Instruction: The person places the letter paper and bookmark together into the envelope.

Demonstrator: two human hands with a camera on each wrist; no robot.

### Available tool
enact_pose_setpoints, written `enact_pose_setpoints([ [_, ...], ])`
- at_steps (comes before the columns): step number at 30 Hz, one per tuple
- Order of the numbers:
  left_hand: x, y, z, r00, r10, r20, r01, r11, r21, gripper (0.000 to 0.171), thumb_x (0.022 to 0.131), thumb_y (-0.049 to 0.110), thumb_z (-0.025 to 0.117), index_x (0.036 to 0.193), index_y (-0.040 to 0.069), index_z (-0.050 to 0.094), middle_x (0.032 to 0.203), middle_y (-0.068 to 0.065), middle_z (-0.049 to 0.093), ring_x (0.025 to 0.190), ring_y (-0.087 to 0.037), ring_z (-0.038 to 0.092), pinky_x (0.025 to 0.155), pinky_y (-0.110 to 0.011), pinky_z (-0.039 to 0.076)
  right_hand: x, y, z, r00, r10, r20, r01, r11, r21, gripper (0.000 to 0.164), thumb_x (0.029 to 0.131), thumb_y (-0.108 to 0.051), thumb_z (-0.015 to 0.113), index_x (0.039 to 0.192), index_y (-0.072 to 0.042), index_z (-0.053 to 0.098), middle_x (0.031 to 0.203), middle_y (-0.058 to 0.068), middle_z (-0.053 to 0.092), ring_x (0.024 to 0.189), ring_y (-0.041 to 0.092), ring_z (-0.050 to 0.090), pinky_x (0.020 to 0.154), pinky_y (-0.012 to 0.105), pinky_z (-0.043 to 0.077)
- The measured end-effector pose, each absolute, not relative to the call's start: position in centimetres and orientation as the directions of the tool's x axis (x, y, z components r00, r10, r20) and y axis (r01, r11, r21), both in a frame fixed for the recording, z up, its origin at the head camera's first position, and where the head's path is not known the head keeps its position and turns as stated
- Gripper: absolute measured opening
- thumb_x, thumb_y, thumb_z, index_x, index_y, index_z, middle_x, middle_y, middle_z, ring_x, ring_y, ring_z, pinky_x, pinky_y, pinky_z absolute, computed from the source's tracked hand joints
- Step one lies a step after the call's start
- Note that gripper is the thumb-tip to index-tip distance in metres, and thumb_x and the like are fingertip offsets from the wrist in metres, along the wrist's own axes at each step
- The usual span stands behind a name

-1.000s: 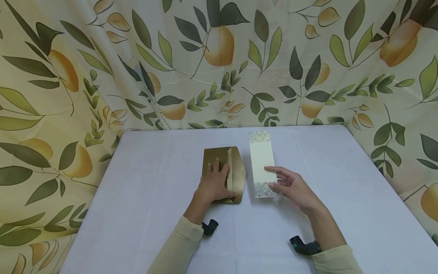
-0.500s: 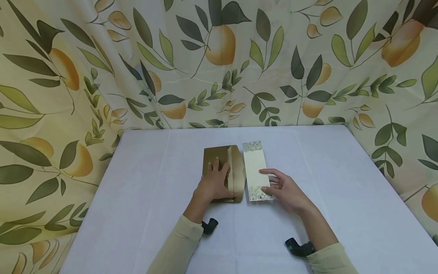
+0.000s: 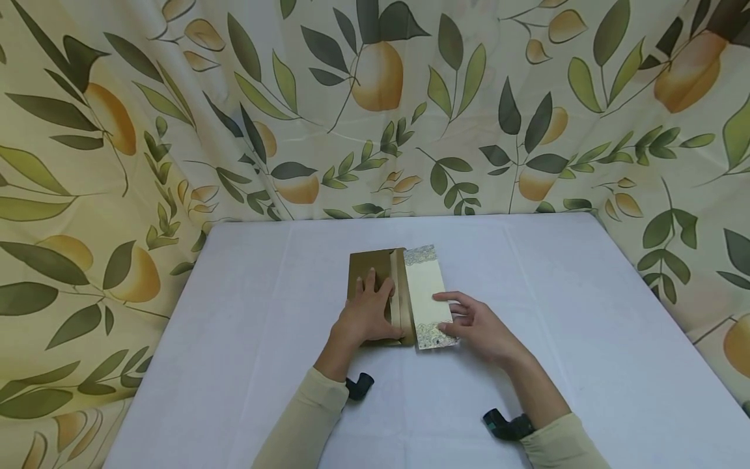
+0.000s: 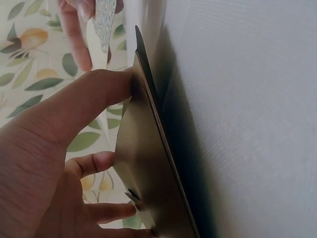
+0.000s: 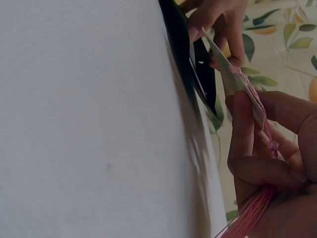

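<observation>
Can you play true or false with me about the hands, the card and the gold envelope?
1. The right hand holds the card. True.
2. The tassel is blue. False: the tassel is pink.
3. The left hand touches the envelope. True.
4. The card is completely inside the envelope. False: it is outside, in the right hand's fingers.
5. The tablecloth is bright red. False: it is whitish.
6. The card has patterned ends. True.

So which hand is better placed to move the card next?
Probably the right hand: it pinches the card, which in the head view overlaps the flap of the envelope. The left hand rests on the envelope, likely steadying it.
</observation>
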State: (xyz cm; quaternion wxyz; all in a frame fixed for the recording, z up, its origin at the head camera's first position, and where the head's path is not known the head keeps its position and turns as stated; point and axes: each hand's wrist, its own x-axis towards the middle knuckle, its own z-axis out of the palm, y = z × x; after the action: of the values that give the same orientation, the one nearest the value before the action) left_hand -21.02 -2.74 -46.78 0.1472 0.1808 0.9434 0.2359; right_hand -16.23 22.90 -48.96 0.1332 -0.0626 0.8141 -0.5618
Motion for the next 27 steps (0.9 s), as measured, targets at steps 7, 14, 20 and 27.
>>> enact_pose_setpoints([
  [7, -21.1, -2.8, -46.9, -0.894, 0.404, -0.194, 0.267, 0.827, 0.494, 0.072, 0.076, 0.042, 0.092, 0.128, 0.020, 0.048, 0.169, -0.024, 0.011, 0.152, -0.051, 0.013, 0.105, -0.073, 0.034, -16.4, 21.9, -49.3, -0.947, -0.276, -0.164, 0.053, 0.369, -0.928, 0.053, 0.094, -0.017, 0.079, 0.143, -0.018, 0.060, 0.144, 0.024, 0.054, 0.118, 0.034, 0.065, 0.092, 0.044, 0.053],
  [14, -21.3, -3.2, -46.8, -0.889, 0.413, -0.196, 0.265, 0.814, 0.517, 0.069, 0.078, 0.043, 0.090, 0.127, 0.021, 0.047, 0.170, -0.022, 0.009, 0.151, -0.051, 0.013, 0.105, -0.072, 0.035, -17.0, 21.0, -49.2, -0.937, -0.295, -0.187, 0.084, 0.328, -0.941, 0.052, 0.095, -0.011, 0.076, 0.144, -0.014, 0.058, 0.135, 0.022, 0.063, 0.111, 0.028, 0.069, 0.086, 0.037, 0.056],
  [20, -21.4, -3.2, -47.1, -0.882, 0.426, -0.202, 0.271, 0.809, 0.521, 0.069, 0.076, 0.045, 0.091, 0.123, 0.023, 0.046, 0.170, -0.022, 0.008, 0.151, -0.052, 0.013, 0.103, -0.072, 0.037, -17.5, 20.4, -48.9, -0.940, -0.283, -0.190, 0.085, 0.345, -0.935, 0.052, 0.096, -0.009, 0.074, 0.145, -0.009, 0.056, 0.138, 0.025, 0.059, 0.114, 0.032, 0.068, 0.086, 0.038, 0.056],
  [27, -21.4, -3.2, -47.0, -0.877, 0.430, -0.214, 0.270, 0.810, 0.521, 0.069, 0.075, 0.046, 0.091, 0.122, 0.023, 0.045, 0.170, -0.021, 0.006, 0.152, -0.052, 0.011, 0.103, -0.073, 0.035, -17.9, 20.1, -48.8, -0.949, -0.219, -0.225, 0.135, 0.363, -0.922, 0.053, 0.095, -0.011, 0.075, 0.145, -0.015, 0.058, 0.147, 0.025, 0.051, 0.122, 0.036, 0.062, 0.094, 0.045, 0.054],
])
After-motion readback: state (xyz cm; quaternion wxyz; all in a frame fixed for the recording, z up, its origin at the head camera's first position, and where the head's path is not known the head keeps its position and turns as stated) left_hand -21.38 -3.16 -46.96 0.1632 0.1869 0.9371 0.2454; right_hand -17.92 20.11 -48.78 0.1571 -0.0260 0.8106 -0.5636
